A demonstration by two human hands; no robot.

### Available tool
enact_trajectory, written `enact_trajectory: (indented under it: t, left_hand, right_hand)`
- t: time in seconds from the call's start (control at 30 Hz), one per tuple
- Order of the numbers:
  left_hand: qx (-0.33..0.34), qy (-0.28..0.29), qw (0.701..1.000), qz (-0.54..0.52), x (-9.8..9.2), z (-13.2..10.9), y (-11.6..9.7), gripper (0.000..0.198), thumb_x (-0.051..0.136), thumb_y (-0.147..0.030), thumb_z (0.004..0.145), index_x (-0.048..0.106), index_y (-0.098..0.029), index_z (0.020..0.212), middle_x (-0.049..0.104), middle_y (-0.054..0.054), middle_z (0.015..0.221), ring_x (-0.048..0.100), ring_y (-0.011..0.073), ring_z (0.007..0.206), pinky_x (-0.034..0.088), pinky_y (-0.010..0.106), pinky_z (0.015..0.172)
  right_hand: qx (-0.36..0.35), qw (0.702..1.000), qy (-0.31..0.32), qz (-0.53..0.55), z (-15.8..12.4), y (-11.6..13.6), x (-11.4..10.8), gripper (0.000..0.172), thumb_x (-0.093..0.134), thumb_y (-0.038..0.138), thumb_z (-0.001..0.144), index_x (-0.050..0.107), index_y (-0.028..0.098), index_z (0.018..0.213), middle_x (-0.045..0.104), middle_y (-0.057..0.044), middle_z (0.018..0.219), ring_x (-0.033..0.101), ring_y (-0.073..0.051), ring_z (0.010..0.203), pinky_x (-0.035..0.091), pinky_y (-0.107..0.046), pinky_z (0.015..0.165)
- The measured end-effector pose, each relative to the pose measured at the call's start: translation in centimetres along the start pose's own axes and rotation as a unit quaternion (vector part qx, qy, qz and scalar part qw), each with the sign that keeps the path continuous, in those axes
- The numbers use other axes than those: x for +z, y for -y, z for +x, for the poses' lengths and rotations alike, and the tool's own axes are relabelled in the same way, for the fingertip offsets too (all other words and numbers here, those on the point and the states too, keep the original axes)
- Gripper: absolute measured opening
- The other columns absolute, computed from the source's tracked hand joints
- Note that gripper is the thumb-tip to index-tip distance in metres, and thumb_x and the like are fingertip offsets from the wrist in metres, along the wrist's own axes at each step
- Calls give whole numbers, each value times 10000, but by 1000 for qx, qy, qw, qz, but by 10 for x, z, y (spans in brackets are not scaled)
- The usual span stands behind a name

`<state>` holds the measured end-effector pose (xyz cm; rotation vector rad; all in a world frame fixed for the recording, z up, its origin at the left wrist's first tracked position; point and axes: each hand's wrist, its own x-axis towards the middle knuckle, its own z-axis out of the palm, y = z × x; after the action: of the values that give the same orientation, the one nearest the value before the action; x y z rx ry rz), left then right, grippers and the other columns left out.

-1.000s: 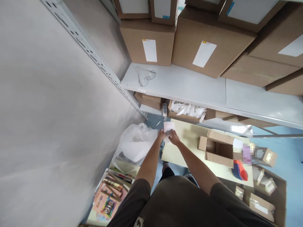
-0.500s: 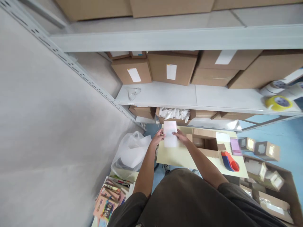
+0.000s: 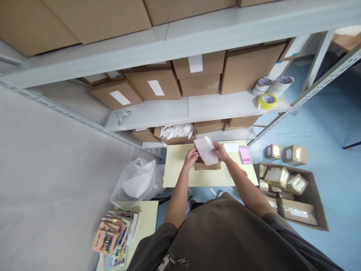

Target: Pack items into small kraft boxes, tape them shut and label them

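A flat white packet (image 3: 207,151), which looks wrapped in thin foam or paper, lies tilted above an open cardboard box (image 3: 207,166) on the pale yellow table (image 3: 177,177). My right hand (image 3: 221,152) grips its right edge, thumb on top. On the other side, the curled fingers of my left hand (image 3: 191,158) meet the packet's left edge. The packet covers most of the box's opening, so the box's inside is largely hidden. Behind my right forearm a red object (image 3: 242,171) shows only in part.
Metal shelving (image 3: 152,111) with cardboard boxes and tape rolls (image 3: 267,101) stands ahead. A clear plastic bag (image 3: 135,180) of white sheets is at left, above stacked books (image 3: 113,235). On the right floor sits a large carton (image 3: 318,203) of taped boxes.
The packet has gone from upright over bare table to tilted over the open box, both hands moving with it. The box now lies beneath the packet. My view has turned right.
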<state>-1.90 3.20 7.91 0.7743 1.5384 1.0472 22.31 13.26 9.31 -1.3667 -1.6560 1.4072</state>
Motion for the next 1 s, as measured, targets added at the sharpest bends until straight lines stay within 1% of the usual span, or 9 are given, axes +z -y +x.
enact_trajectory:
  t: [0.1,0.2,0.3,0.43,0.57,0.67,0.83,0.93,1.0]
  left_hand:
    - [10,-98,993,66,4,-6,11,459,765,-264,868,706,-198,1318,748,154,1319,725,260,1199,567,427,1067]
    - [-18,-178,974,138,-9,-14,22,428,734,-182,848,725,-216,1274,770,115,1280,719,249,1208,540,407,1104]
    - [-69,-194,964,169,-21,-19,31,393,692,-152,852,719,-207,1241,771,104,1280,728,235,1179,547,357,1056]
    - [-90,-199,957,190,-28,-20,41,417,748,-188,811,706,-188,1227,767,122,1285,708,271,1216,523,344,1031]
    - [-75,-139,969,191,-31,-16,44,291,710,-218,824,735,-196,1113,806,75,1090,728,269,1144,531,334,989]
    - [-19,-74,986,145,-34,-13,40,281,691,-254,842,757,-209,1111,809,67,1120,746,262,1111,550,353,998]
    - [47,35,986,155,-32,-18,36,800,922,-334,689,656,-211,1434,589,163,1579,540,344,1480,439,431,1204]
    - [63,107,961,246,-25,-22,42,1112,1024,-269,479,601,-208,1506,385,179,1730,325,405,1616,340,463,1287]
    - [65,119,947,290,-22,-25,47,1132,1016,-217,459,599,-219,1511,309,163,1768,267,418,1637,338,467,1292]
  right_hand:
    - [-28,991,9,-130,2,-1,-20,440,587,206,840,717,219,1261,805,-76,1132,728,-277,995,585,-393,922]
    - [-59,969,42,-237,6,4,-14,451,559,153,878,725,237,1289,801,-94,1185,728,-311,1070,559,-408,976]
    - [-70,947,96,-300,8,4,9,456,599,132,881,731,225,1307,791,-145,1221,729,-339,1105,533,-432,1025]
    - [-14,938,146,-313,0,-3,39,382,694,168,872,762,209,1246,808,-167,1136,747,-345,1081,534,-446,1033]
    - [-14,942,109,-317,-11,-3,46,493,671,198,918,694,192,1411,791,-164,1223,737,-332,1154,540,-420,1043]
    - [-37,949,47,-309,-19,-1,28,560,624,190,925,640,191,1484,732,-155,1379,690,-317,1261,534,-417,1082]
    - [-21,964,-117,-236,-55,-23,-23,570,583,325,943,617,189,1496,681,-150,1462,625,-323,1363,498,-479,1161]
    - [58,964,-188,-178,-86,-49,-39,668,586,420,934,555,153,1545,615,-200,1542,622,-353,1378,507,-514,1145]
    - [129,963,-192,-138,-101,-63,-39,730,606,447,920,510,136,1574,599,-231,1551,657,-355,1341,538,-508,1102]
